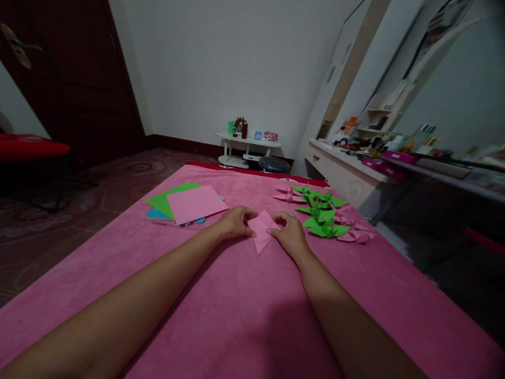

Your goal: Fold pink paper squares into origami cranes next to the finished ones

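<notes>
A piece of folded pink origami paper (pixel 262 227) lies low over the cloth between my two hands, one pointed corner toward me. My left hand (pixel 238 222) grips its left edge, thumb on top and fingers curled behind. On the opposite edge, my right hand (pixel 291 231) pinches the paper with its thumb pressed on the face. Beyond my left hand sits a stack of square sheets, with a pink sheet (pixel 197 204) on top and green sheets (pixel 163 201) and blue ones under it. Right of my right hand rest several folded green paper cranes (pixel 325 227) and pink paper cranes (pixel 290 196).
The pink cloth (pixel 221 316) covers the surface I work on. A dresser (pixel 343 168) with cosmetics and a mirror stands to the right. Ahead, a small white table (pixel 252 141) is against the wall. At left are a red stool (pixel 33 147) and a dark door (pixel 71 79).
</notes>
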